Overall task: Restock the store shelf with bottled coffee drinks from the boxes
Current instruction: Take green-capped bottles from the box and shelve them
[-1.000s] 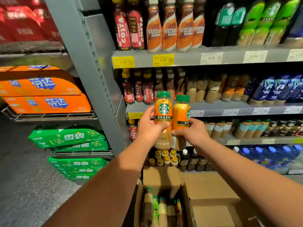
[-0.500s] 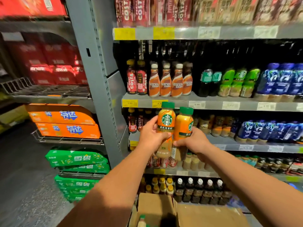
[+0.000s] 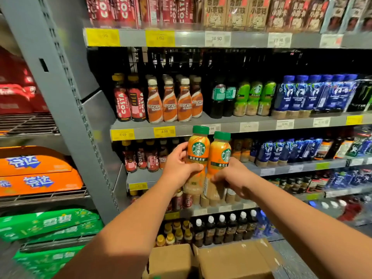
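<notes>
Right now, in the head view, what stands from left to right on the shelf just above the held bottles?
Red Costa bottles → orange Nescafe bottles → dark bottles → green Starbucks bottles → blue bottles → black Monster can.

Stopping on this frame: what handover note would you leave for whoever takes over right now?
Left hand grips one orange Starbucks bottle; right hand grips a second bottle.
Both roughly upright, side by side, held in front of the shelf.
Cardboard boxes sit below; contents hidden.
Done: this pair is in hand, not yet placed.
Left: shelve both, then continue from the boxes.
</notes>
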Motion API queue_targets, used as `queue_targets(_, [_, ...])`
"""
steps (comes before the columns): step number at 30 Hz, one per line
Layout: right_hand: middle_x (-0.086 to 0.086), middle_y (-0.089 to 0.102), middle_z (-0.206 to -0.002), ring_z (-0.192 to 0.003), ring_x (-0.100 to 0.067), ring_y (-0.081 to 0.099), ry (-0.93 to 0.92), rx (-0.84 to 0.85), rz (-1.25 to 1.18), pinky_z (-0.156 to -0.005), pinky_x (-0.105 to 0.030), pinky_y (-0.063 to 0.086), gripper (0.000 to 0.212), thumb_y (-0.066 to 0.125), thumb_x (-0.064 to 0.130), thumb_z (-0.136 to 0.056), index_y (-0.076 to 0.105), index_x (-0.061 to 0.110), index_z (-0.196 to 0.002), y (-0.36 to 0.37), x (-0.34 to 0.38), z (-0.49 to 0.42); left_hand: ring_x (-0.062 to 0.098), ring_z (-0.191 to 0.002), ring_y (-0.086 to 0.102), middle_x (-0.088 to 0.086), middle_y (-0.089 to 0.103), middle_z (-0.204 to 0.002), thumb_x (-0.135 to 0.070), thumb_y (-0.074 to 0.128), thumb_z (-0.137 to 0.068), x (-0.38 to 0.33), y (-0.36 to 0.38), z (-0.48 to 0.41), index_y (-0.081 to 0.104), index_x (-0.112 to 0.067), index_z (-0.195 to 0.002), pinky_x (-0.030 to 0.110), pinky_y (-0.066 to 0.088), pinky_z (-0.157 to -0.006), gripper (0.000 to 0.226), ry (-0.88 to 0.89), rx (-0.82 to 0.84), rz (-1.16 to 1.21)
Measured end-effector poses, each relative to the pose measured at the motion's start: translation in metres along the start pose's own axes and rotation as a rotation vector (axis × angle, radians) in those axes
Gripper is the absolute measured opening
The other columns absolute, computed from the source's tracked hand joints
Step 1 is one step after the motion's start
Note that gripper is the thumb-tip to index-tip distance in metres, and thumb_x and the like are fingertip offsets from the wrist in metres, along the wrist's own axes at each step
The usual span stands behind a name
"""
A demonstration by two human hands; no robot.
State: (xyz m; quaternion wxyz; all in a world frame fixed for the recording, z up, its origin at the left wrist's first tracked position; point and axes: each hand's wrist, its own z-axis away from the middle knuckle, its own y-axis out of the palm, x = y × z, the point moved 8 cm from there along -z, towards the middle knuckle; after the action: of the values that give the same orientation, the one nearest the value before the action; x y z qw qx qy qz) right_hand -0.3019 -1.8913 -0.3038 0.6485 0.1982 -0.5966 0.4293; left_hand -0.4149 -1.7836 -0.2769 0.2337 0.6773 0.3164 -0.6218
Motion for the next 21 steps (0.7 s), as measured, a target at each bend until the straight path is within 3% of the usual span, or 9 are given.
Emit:
queue_targets(2, [-0.032, 0.061, -0.092, -0.075, -0.038, 0.060, 0.030, -0.023, -0.038, -0.073, -0.057, 0.051, 0.037, 0.062, -0.015, -0.071, 0.055, -0.008, -0.106, -0.014, -0.014, -0.009, 0.004, -0.088, 0.060, 0.005, 0.064, -0.116, 0.009, 0.076, -0.067, 0.009, 0.014, -0.009, 0.046, -0.016, -0.132, 0.010, 0.047, -0.063, 0.075, -0.014, 0.018, 0.005])
queue_targets(4, [-0.030, 0.064, -0.094, -0.081, -0.039, 0.062, 0.026, -0.057, -0.047, -0.081, -0.062, 0.050, 0.034, 0.066, -0.015, -0.068, 0.059, -0.006, -0.100, -0.029, -0.027, -0.021, 0.011, -0.095, 0.062, 0.007, 0.063, -0.118, 0.010, 0.076, -0.066, 0.021, 0.030, -0.020, 0.046, -0.015, -0.131, 0.017, 0.050, -0.071, 0.076, -0.028, 0.025, 0.020])
queue_targets(7, [-0.018, 0.070, -0.095, -0.091, -0.035, 0.066, 0.019, -0.121, -0.028, -0.087, -0.053, 0.052, 0.039, 0.075, -0.012, -0.062, 0.062, 0.004, -0.095, -0.057, -0.044, -0.044, 0.012, -0.097, 0.063, 0.005, 0.064, -0.115, 0.012, 0.077, -0.064, 0.038, 0.054, -0.039, 0.047, -0.020, -0.123, 0.023, 0.053, -0.076, 0.073, -0.042, 0.014, 0.049])
queue_targets(10, [-0.007, 0.069, -0.086, -0.077, -0.017, 0.066, 0.014, -0.159, -0.017, -0.068, -0.026, 0.057, 0.045, 0.080, -0.009, -0.059, 0.057, 0.012, -0.090, -0.086, -0.057, -0.073, 0.006, -0.090, 0.063, 0.002, 0.064, -0.107, 0.015, 0.076, -0.063, 0.053, 0.080, -0.064, 0.046, -0.024, -0.114, 0.015, 0.052, -0.068, 0.071, -0.052, -0.004, 0.073])
queue_targets(12, [0.001, 0.067, -0.082, -0.070, -0.008, 0.062, -0.002, -0.145, 0.000, -0.050, -0.012, 0.048, 0.050, 0.082, -0.007, -0.058, 0.055, 0.010, -0.096, -0.104, -0.061, -0.093, 0.001, -0.087, 0.062, -0.003, 0.064, -0.103, 0.016, 0.076, -0.062, 0.063, 0.097, -0.083, 0.047, -0.025, -0.111, 0.012, 0.051, -0.065, 0.070, -0.062, -0.024, 0.080])
queue_targets(16, [0.007, 0.066, -0.077, -0.073, -0.010, 0.062, -0.018, -0.114, 0.078, -0.055, -0.015, 0.046, 0.045, 0.083, -0.006, -0.057, 0.057, 0.019, -0.085, -0.140, -0.076, -0.131, 0.013, -0.096, 0.063, 0.006, 0.064, -0.111, 0.016, 0.077, -0.061, 0.085, 0.131, -0.116, 0.048, -0.020, -0.113, 0.019, 0.053, -0.074, 0.070, -0.096, -0.044, 0.084])
queue_targets(19, [-0.001, 0.067, -0.088, -0.080, -0.015, 0.062, 0.016, -0.130, 0.097, -0.061, -0.022, 0.048, 0.052, 0.082, -0.006, -0.058, 0.057, 0.012, -0.099, -0.163, -0.100, -0.151, 0.018, -0.101, 0.063, 0.006, 0.065, -0.113, 0.015, 0.077, -0.062, 0.105, 0.156, -0.132, 0.049, -0.021, -0.112, 0.029, 0.054, -0.084, 0.068, -0.120, -0.042, 0.109])
queue_targets(21, [-0.002, 0.067, -0.091, -0.077, -0.012, 0.061, 0.035, -0.124, 0.127, -0.056, -0.017, 0.045, 0.056, 0.082, -0.006, -0.058, 0.056, 0.006, -0.107, -0.171, -0.116, -0.163, 0.018, -0.102, 0.063, 0.002, 0.066, -0.110, 0.015, 0.076, -0.062, 0.117, 0.171, -0.139, 0.049, -0.023, -0.111, 0.032, 0.054, -0.087, 0.068, -0.117, -0.025, 0.104])
